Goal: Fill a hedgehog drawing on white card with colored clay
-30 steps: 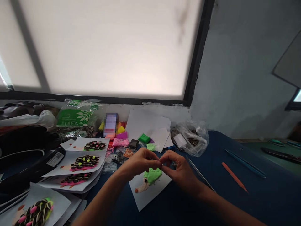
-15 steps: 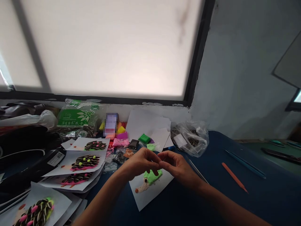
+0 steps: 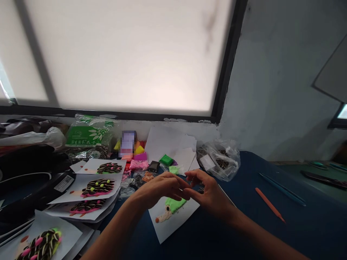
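Observation:
My left hand (image 3: 165, 187) is held palm down with curled fingers over a white card (image 3: 165, 234). Anything inside those fingers is hidden. My right hand (image 3: 208, 193) meets its fingertips from the right; the thumb touches them, while the index finger arches above with a gap between. No held thing shows in that gap. On the card lies a clay hedgehog (image 3: 173, 205) with a bright green body, a pale snout, a black eye and a brown nose. My hands cover its upper part. A few dark seeds (image 3: 201, 188) show just behind my right hand.
Finished hedgehog cards (image 3: 99, 187) with seed spines are stacked at left. Coloured clay packets (image 3: 139, 164), white paper (image 3: 169, 142) and a bag of seeds (image 3: 223, 159) stand along the back. An orange tool (image 3: 269, 205) and blue tweezers (image 3: 283, 189) lie at right.
My right hand's index finger has lifted away from its thumb, opening a gap. My left fingers have straightened slightly. The card and hedgehog lie as before.

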The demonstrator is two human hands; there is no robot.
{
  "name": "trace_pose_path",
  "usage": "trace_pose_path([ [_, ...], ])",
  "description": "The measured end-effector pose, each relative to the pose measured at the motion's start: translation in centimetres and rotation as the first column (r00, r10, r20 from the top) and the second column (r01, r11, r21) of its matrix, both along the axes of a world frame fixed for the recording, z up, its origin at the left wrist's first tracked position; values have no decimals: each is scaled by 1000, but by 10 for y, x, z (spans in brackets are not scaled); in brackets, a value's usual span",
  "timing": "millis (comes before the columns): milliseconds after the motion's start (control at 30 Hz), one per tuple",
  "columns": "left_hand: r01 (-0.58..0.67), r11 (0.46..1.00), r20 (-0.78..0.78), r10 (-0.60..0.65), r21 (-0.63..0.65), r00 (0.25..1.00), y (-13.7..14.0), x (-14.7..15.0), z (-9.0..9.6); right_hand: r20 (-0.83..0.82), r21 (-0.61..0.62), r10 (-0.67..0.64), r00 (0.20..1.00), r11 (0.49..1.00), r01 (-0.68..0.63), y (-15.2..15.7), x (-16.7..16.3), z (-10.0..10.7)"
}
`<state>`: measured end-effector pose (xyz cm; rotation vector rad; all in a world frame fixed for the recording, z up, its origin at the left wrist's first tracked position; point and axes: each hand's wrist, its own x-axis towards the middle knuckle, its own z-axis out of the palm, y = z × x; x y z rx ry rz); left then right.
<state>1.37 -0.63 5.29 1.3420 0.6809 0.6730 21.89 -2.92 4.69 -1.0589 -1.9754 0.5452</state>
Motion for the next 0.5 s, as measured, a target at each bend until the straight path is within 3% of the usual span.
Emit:
trace_pose_path([
  [133,-22,1000,-2,22,-6,1000,-1,-3,5,26,84,-37,999,996,34,6,7,-1],
  [367,-57,997,-46,54,-61,997,-4,8,9,69,47,-12,998,999,9,1,1,2],
  [500,-34,999,-15,34,-24,999,-5,2,9,67,120,-66,996,991,58,6,7,1],
])
